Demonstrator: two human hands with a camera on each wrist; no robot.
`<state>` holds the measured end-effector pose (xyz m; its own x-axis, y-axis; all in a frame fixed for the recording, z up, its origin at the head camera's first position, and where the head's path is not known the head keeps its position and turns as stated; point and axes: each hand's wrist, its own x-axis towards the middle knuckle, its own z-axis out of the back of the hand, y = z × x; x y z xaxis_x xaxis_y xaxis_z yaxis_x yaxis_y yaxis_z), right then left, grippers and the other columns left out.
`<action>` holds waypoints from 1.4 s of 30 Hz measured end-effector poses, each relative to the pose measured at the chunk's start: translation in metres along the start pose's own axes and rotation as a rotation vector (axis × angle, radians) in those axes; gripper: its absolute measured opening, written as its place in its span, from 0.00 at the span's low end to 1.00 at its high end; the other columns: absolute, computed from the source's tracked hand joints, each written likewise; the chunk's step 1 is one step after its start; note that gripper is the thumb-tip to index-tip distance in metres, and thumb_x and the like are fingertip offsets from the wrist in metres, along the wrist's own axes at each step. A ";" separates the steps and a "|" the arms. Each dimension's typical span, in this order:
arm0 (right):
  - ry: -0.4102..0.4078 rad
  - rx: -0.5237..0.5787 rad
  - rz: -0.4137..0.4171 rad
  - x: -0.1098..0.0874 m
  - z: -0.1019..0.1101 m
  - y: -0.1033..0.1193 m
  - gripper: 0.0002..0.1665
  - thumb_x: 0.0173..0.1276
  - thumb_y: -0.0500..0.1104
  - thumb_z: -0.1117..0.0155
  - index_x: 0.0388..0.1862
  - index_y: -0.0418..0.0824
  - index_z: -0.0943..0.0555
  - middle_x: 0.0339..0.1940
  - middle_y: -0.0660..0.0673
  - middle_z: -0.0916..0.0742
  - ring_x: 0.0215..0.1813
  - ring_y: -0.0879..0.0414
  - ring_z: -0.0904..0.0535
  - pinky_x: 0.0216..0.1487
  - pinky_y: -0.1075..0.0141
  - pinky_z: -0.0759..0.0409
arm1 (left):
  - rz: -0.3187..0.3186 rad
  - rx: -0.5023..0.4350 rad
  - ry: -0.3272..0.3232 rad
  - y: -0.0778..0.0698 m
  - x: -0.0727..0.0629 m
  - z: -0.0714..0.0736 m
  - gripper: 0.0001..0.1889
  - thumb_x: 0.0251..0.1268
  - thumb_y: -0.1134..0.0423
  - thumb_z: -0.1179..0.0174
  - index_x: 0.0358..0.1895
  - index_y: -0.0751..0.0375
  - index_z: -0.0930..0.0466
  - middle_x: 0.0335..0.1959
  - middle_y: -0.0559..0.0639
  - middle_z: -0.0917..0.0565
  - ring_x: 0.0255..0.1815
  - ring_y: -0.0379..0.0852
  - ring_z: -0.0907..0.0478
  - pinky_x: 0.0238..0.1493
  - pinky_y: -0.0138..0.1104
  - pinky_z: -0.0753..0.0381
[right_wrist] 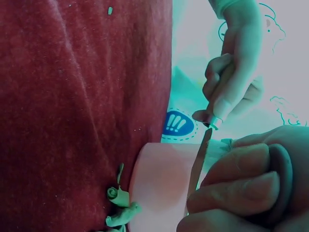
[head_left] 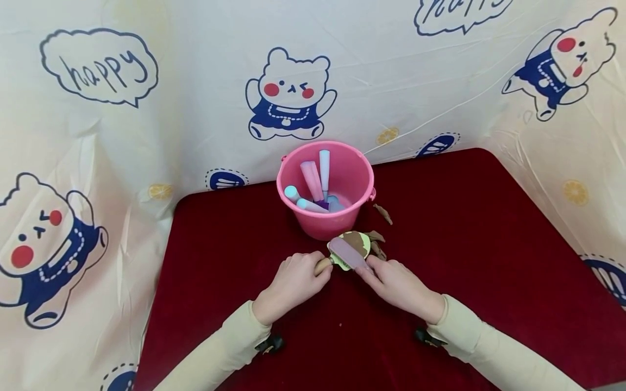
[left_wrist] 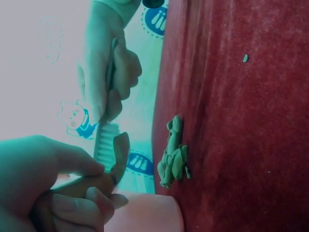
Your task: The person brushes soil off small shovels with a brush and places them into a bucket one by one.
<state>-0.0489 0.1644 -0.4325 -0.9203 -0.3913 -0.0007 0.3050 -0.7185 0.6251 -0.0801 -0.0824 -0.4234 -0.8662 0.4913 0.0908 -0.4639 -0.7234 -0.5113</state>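
My left hand (head_left: 295, 279) grips the wooden handle (head_left: 323, 266) of a small toy shovel. Brown clay covers much of the shovel's pale green head (head_left: 361, 244). A mauve brush (head_left: 346, 252) is in my right hand (head_left: 398, 288), fingers curled round its handle. The brush lies slantwise across the shovel head; in the left wrist view its pale bristles (left_wrist: 108, 137) face the shovel blade (left_wrist: 121, 150). Both hands are raised just in front of the pink bucket (head_left: 323, 225).
Several tools with light blue and pink handles (head_left: 312, 176) stand inside the bucket. Strips of brown clay (head_left: 383, 213) lie on the dark red tablecloth (head_left: 455, 244) beside it. A white patterned curtain (head_left: 195, 108) hangs behind and at both sides of the table.
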 end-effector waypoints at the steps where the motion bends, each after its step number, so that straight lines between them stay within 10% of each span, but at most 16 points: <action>1: -0.011 -0.010 -0.004 0.000 0.000 0.000 0.16 0.82 0.48 0.41 0.31 0.45 0.27 0.15 0.57 0.31 0.15 0.68 0.38 0.17 0.70 0.35 | -0.001 -0.003 -0.001 0.000 -0.001 0.000 0.21 0.71 0.59 0.35 0.21 0.51 0.36 0.16 0.39 0.43 0.16 0.35 0.42 0.18 0.29 0.41; 42: -0.128 -0.008 -0.010 0.002 -0.009 0.004 0.14 0.82 0.47 0.41 0.34 0.42 0.26 0.16 0.55 0.31 0.14 0.67 0.38 0.15 0.70 0.35 | -0.035 -0.040 -0.039 0.004 -0.004 0.003 0.22 0.70 0.62 0.36 0.20 0.50 0.38 0.15 0.36 0.45 0.16 0.31 0.47 0.19 0.27 0.44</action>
<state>-0.0471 0.1560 -0.4369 -0.9469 -0.3078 0.0934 0.2973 -0.7265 0.6195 -0.0786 -0.0888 -0.4232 -0.8567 0.4960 0.1415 -0.4865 -0.6859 -0.5412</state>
